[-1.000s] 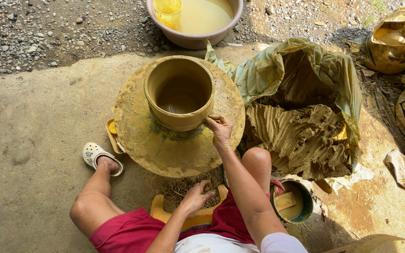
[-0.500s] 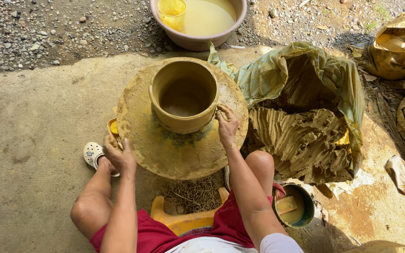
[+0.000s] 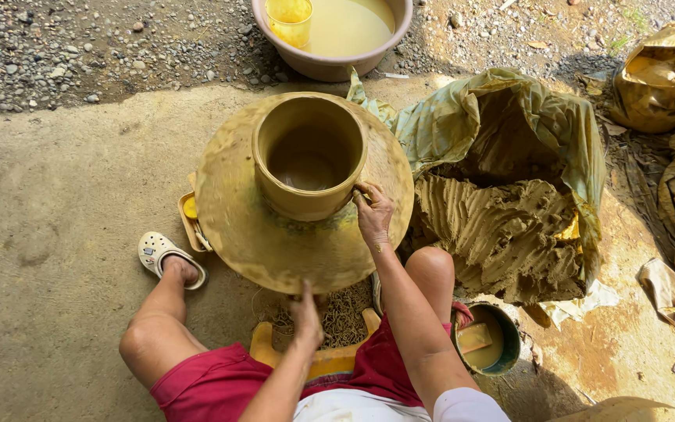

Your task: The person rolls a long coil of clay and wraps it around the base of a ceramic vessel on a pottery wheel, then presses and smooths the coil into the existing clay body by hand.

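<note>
A wet clay pot (image 3: 308, 156), wide-mouthed and tan, stands on a round clay-smeared wheel (image 3: 275, 242) in front of me. My right hand (image 3: 374, 215) presses its fingers against the pot's right outer wall near the base. My left hand (image 3: 307, 314) rests at the wheel's near edge, fingers on the rim. I sit on a low yellow stool (image 3: 267, 342) with my knees to either side of the wheel.
A big mound of ridged clay (image 3: 501, 234) lies on green plastic sheeting at right. A basin of muddy water (image 3: 337, 35) with a yellow cup sits beyond the wheel. A small green bucket (image 3: 486, 340) is by my right knee. My left foot wears a white clog (image 3: 162, 254).
My left hand has moved from the wheel's left edge to its near edge by the stool. The right hand stays against the pot's right side. The view has tilted slightly.
</note>
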